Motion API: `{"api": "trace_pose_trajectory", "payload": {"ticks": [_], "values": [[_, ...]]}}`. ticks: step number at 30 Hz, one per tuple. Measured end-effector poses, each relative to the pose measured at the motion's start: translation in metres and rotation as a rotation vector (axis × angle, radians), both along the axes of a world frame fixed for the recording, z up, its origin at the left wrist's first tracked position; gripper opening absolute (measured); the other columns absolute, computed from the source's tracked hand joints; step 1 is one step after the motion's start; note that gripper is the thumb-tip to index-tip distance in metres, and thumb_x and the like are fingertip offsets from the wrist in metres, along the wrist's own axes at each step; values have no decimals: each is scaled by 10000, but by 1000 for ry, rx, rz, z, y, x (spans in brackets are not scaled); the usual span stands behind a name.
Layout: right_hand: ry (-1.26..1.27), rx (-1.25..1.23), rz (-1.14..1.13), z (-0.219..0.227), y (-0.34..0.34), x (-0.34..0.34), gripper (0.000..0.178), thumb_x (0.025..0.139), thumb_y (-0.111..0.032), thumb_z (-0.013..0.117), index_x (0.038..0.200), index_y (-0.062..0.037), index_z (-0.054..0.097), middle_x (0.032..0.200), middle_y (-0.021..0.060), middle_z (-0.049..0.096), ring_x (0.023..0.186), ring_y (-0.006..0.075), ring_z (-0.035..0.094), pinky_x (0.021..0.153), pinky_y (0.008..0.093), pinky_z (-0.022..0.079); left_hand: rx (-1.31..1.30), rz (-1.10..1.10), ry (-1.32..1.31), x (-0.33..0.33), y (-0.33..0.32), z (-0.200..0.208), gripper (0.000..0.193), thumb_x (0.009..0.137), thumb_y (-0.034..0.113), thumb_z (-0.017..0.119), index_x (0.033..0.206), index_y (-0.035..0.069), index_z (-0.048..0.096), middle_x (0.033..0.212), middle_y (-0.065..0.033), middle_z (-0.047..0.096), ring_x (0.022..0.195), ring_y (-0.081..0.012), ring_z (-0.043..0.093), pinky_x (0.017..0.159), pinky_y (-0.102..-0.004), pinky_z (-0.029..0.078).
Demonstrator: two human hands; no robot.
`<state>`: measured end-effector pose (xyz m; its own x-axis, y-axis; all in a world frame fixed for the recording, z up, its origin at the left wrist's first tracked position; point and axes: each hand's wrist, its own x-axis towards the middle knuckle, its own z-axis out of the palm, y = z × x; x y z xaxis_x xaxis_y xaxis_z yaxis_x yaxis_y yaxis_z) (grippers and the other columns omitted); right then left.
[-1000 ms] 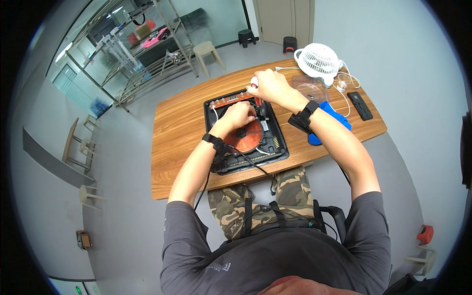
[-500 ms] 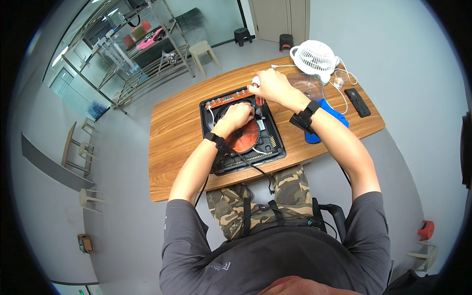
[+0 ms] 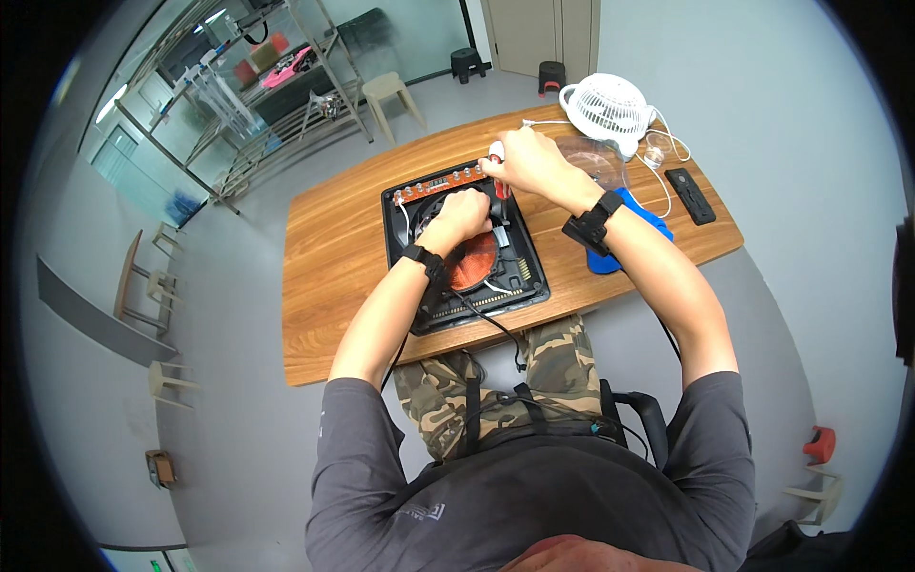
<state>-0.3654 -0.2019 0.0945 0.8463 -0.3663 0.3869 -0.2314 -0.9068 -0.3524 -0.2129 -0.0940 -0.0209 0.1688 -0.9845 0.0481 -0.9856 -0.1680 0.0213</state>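
Observation:
An opened induction cooker (image 3: pixel 532 289), a black tray-like housing with its insides bare, lies on the wooden table in front of me. My right hand (image 3: pixel 527 164) is wrapped round a red-and-white screwdriver (image 3: pixel 502 189), held upright over the cooker's far right part. Its tip is too small to make out. My left hand (image 3: pixel 461 214) is closed over the upper part of the round copper coil (image 3: pixel 474 264), beside the screwdriver; whatever its fingers pinch is hidden. An orange control board (image 3: pixel 438 182) runs along the far edge of the housing.
A white fan (image 3: pixel 608 107) with its cord stands at the back right. Near it lie a clear plastic cover (image 3: pixel 589 160), a black strip-shaped part (image 3: pixel 691 195) and a blue cloth-like item (image 3: pixel 600 262). A black cable (image 3: pixel 496 325) hangs over the table's front edge.
The whole view has shifted slightly, so the table sits a little farther up and left. Both hands keep nearly the same places over the cooker, and the screwdriver stays in my right hand.

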Motion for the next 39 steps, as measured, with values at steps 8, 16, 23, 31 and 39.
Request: {"api": "trace_pose_trajectory", "payload": {"ticks": [8, 16, 23, 31, 39], "values": [[-38, 35, 6, -3, 2, 3, 430, 867, -379, 694, 892, 50, 718, 811, 265, 713, 817, 430, 722, 765, 480, 597, -37, 6, -7, 2, -8, 3, 116, 742, 165, 714, 750, 50, 713, 771, -162, 723, 779, -350, 721, 707, -463, 576], [-28, 38, -2, -6, 1, 5, 414, 884, -371, 708, 906, 42, 710, 790, 252, 712, 814, 425, 718, 793, 467, 584, -33, -32, 21, 8, -1, -4, 130, 773, 127, 668, 838, 31, 728, 833, -189, 723, 834, -375, 711, 760, -474, 573], [-6, 56, 7, -5, 2, 4, 420, 889, -371, 708, 893, 49, 709, 789, 255, 710, 814, 429, 716, 797, 469, 582, 9, -14, 12, -2, 5, 4, 125, 771, 83, 678, 860, 25, 745, 920, -201, 736, 912, -368, 728, 797, -464, 591], [16, 42, -1, -2, 8, 4, 441, 882, -385, 718, 900, 56, 709, 779, 259, 706, 804, 436, 713, 794, 478, 583, -4, -63, 1, -1, 14, 4, 118, 813, 51, 632, 881, 42, 729, 947, -202, 729, 921, -382, 719, 797, -474, 588], [-54, -16, 31, 1, 12, 10, 462, 880, -402, 719, 889, 60, 712, 783, 271, 706, 820, 428, 719, 795, 476, 586, -94, -69, 30, 13, 30, 11, 106, 805, 84, 659, 890, 52, 714, 920, -185, 729, 909, -385, 710, 792, -479, 579]]}}
